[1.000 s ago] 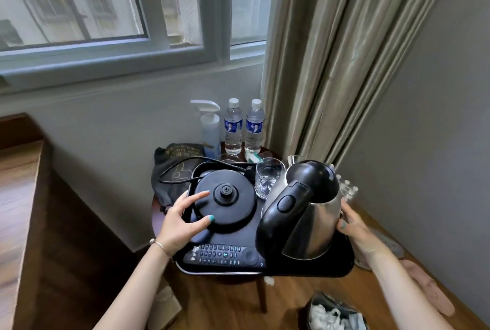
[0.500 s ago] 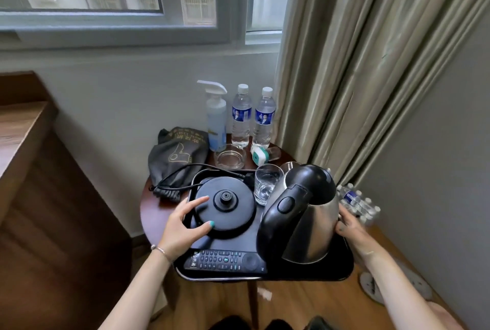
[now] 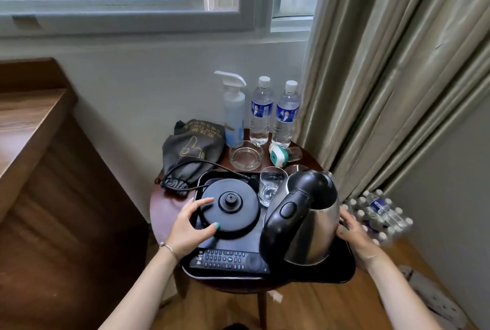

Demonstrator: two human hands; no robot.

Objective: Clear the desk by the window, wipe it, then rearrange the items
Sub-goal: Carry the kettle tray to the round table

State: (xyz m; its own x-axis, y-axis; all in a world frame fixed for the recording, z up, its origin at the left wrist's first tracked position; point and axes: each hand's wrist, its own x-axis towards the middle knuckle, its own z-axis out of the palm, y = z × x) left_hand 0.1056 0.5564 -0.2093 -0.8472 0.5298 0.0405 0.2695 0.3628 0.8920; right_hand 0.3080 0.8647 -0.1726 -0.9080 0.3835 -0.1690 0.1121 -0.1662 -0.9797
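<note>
Surface: round wooden table (image 3: 161, 213) below window, beside curtain (image 3: 384, 77).
Tray (image 3: 342, 268): on table, carrying kettle (image 3: 305, 223), base (image 3: 230, 210), remote (image 3: 228, 263).
Left hand (image 3: 188, 226): fingers spread, curled over base rim.
Right hand (image 3: 352, 231): grips tray's right edge behind kettle.

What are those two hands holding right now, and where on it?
Both hands grasp the black tray: the left hand at its left edge, thumb and fingers also on the round kettle base; the right hand at its right edge, behind the kettle.
</note>
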